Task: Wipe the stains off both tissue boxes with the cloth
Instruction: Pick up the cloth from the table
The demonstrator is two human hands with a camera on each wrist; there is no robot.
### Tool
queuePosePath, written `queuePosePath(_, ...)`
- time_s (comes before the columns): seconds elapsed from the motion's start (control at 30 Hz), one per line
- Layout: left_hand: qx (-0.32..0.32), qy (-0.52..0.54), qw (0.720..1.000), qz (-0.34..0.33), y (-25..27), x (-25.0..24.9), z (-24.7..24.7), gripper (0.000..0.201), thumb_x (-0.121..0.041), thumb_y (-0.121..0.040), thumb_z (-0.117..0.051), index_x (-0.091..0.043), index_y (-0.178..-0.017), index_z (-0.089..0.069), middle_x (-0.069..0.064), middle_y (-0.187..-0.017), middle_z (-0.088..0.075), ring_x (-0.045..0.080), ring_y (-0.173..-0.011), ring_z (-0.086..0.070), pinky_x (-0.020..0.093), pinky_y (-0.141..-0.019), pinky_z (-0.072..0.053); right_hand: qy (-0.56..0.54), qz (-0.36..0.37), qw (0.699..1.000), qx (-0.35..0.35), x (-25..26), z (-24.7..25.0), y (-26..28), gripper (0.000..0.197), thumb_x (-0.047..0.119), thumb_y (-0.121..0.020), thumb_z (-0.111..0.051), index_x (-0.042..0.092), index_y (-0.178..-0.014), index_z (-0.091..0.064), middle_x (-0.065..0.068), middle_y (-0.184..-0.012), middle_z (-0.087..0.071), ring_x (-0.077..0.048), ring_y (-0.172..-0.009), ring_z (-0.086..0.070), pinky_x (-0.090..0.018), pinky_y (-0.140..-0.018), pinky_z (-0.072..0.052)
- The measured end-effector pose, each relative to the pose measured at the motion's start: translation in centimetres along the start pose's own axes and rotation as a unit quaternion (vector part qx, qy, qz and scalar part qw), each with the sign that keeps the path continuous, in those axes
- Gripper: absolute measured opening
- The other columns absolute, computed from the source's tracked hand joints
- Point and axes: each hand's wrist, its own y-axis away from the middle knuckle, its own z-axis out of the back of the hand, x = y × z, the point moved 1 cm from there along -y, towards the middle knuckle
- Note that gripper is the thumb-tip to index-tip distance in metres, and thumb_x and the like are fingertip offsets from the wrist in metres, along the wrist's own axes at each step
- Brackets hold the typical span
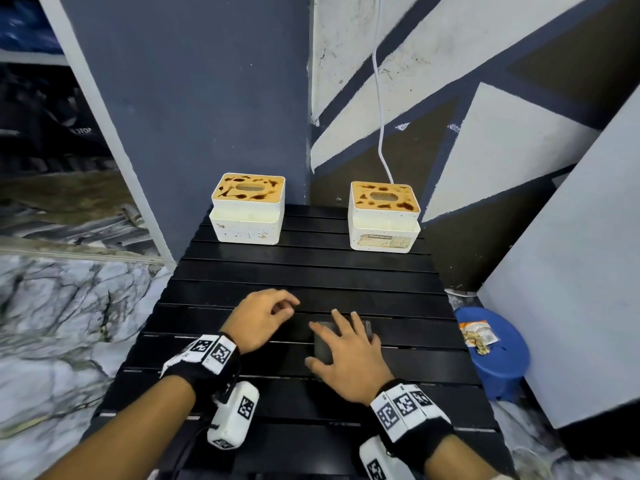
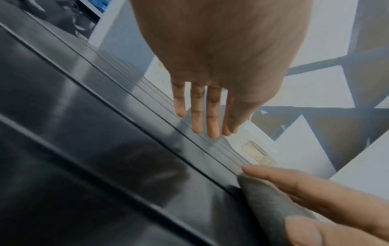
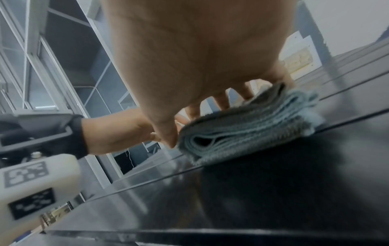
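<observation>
Two white tissue boxes with brown-stained wooden lids stand at the back of the black slatted table (image 1: 311,268): the left box (image 1: 247,211) and the right box (image 1: 383,218), whose label side also shows in the wrist views (image 2: 252,146) (image 3: 299,56). A folded grey cloth (image 1: 322,344) (image 3: 242,129) (image 2: 267,203) lies on the near middle of the table. My right hand (image 1: 346,348) (image 3: 185,106) rests on it with fingers spread and the thumb at its left edge. My left hand (image 1: 273,311) (image 2: 202,116) hovers just left of the cloth, relaxed and holding nothing.
A blue stool (image 1: 495,355) with a snack packet (image 1: 479,336) on it stands right of the table. A white board (image 1: 571,306) leans behind it. A white cable (image 1: 379,98) hangs down the wall behind the right box. Marble floor (image 1: 52,323) lies to the left.
</observation>
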Motion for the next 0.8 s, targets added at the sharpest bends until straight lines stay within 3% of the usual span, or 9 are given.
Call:
queuePosePath(0.1,0.015,-0.025,0.999,0.019,2.0,2.1,0.8,0.018,-0.021,-0.095,-0.066,-0.025,-0.11,-0.072,-0.009,-0.098,-0.067,0.008,-0.093,-0.064,0.035,-0.092,-0.051,0.041,-0.014,0.999,0.02,0.7,-1.1,-0.7,0.06,0.064,-0.086,-0.041,0.049,-0.141,-0.021,0.0,-0.159,-0.006,-0.033,-0.145,0.006,-0.066,-0.107,-0.013)
queuePosePath(0.2,0.026,-0.038,0.999,0.026,3.4,3.4,0.9,0.018,-0.021,-0.095,-0.066,-0.025,-0.112,-0.072,-0.013,-0.1,-0.064,0.006,-0.098,-0.063,0.032,-0.096,-0.05,0.078,-0.014,0.997,-0.017,0.9,-1.4,-0.6,0.055,0.058,-0.085,-0.043,0.046,-0.136,-0.028,0.001,-0.152,-0.02,-0.03,-0.14,-0.01,-0.06,-0.104,-0.024)
queuePosePath(0.33,0.021,-0.05,0.998,0.016,4.2,3.9,0.8,0.019,-0.023,-0.095,-0.066,-0.024,-0.113,-0.072,-0.013,-0.103,-0.063,0.006,-0.104,-0.061,0.029,-0.1,-0.047,0.084,-0.006,0.995,-0.048,0.5,-1.8,-0.1,0.053,0.057,-0.083,-0.041,0.045,-0.133,-0.03,0.004,-0.146,-0.026,-0.025,-0.135,-0.02,-0.055,-0.1,-0.03)
queuePosePath(0.6,0.034,-0.062,0.997,0.015,4.7,4.5,0.4,0.019,-0.028,-0.096,-0.065,-0.03,-0.113,-0.07,-0.013,-0.11,-0.061,0.009,-0.112,-0.056,0.036,-0.104,-0.045,0.075,-0.021,0.995,-0.056,-2.3,-1.7,2.3,0.054,0.059,-0.079,-0.03,0.049,-0.132,-0.029,0.011,-0.145,-0.026,-0.019,-0.136,-0.02,-0.051,-0.103,-0.03)
queuePosePath(0.8,0.04,-0.072,0.996,0.016,4.6,4.2,0.4,0.019,-0.029,-0.096,-0.064,-0.031,-0.114,-0.07,-0.013,-0.113,-0.06,0.009,-0.114,-0.054,0.036,-0.105,-0.043,0.066,-0.034,0.996,-0.04,-5.7,-1.0,4.9,0.052,0.057,-0.082,-0.036,0.05,-0.133,-0.028,0.016,-0.145,-0.024,-0.015,-0.138,-0.017,-0.048,-0.105,-0.029)
